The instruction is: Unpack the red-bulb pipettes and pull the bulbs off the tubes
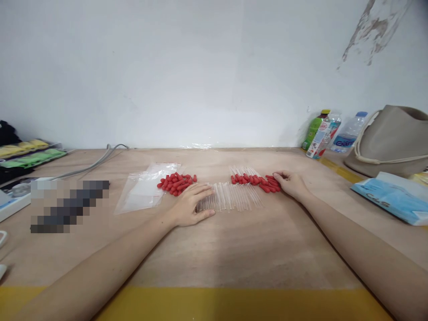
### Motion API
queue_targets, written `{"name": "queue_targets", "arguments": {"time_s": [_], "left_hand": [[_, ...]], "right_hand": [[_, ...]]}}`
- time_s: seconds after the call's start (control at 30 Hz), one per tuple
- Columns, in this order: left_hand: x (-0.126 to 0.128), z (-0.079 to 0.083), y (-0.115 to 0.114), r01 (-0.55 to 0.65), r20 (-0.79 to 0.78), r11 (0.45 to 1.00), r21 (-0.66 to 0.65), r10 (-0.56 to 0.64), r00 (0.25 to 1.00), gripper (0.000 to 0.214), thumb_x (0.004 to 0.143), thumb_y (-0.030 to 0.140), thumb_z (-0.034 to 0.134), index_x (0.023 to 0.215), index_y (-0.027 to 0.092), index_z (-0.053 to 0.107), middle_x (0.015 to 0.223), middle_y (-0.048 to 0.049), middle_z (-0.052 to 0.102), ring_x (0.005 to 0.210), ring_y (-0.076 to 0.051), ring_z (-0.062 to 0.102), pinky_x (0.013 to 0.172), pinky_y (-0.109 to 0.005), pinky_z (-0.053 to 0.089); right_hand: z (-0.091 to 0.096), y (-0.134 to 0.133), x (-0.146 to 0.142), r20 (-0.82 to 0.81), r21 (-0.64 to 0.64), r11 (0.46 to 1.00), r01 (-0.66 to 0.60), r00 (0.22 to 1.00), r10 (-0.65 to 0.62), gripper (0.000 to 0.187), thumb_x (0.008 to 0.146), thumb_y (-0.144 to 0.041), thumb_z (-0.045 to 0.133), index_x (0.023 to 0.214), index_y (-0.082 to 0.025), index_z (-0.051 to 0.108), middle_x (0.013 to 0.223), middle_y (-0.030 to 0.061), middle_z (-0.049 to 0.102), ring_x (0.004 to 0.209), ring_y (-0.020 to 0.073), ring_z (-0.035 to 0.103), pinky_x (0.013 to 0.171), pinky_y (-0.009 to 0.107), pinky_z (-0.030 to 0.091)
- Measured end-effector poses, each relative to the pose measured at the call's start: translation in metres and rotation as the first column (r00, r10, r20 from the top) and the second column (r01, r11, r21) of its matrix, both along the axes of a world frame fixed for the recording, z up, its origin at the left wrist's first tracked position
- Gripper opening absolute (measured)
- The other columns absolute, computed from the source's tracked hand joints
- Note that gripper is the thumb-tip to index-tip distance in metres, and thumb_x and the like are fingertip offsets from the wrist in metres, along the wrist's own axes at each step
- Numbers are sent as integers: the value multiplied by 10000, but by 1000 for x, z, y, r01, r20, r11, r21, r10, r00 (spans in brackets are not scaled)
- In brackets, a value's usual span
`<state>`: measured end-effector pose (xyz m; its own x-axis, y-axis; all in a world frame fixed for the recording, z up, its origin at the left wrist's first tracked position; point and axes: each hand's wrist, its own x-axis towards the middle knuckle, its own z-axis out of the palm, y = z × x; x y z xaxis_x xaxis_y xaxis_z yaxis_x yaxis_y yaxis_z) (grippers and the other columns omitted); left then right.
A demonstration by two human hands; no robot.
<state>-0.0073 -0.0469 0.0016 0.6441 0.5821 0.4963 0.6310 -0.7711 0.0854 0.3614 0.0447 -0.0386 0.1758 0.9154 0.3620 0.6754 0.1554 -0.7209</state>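
Note:
My left hand (192,205) lies on the left end of a row of thin clear glass tubes (230,197), fingers spread. Just behind it is a loose pile of red rubber bulbs (175,183). My right hand (291,183) rests on the table at the right end of a second group of red rubber bulbs (247,179). Its thumb and fingers close together at the end of one red bulb (271,177). Behind this group, more clear glass tubes (245,170) stick out toward the wall, seemingly fitted into some bulbs.
Flat clear plastic bags (143,187) lie left of the loose bulbs. A grey cable (87,168) and a blurred dark object (72,205) are farther left. Bottles (347,133), a carton (323,139), a beige bag (388,142) and a blue packet (393,196) stand or lie right.

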Motion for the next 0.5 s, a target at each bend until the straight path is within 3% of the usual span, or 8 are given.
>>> {"name": "queue_targets", "arguments": {"time_s": [0.27, 0.5], "left_hand": [[-5, 4, -1, 11, -27, 989, -145, -15, 1000, 491, 783, 390, 551, 1231, 204, 473, 1272, -99, 485, 1192, -240, 431, 1059, -486, 238], [-5, 4, 0, 28, -28, 989, -144, -32, 999, 522, 776, 404, 560, 1246, 202, 456, 1327, -106, 422, 1254, -256, 349, 1064, -483, 228]], "right_hand": [[5, -5, -4, 19, 81, 996, 37, 999, -39, 374, 759, -431, 488, 949, -149, 644, 872, 92, 669, 736, 189, 603, 690, 328, 469], [23, -29, -36, 353, 217, 965, -144, 934, 60, 309, 719, -511, 549, 830, -251, 674, 970, 47, 613, 942, 237, 531, 808, 400, 377]]}}
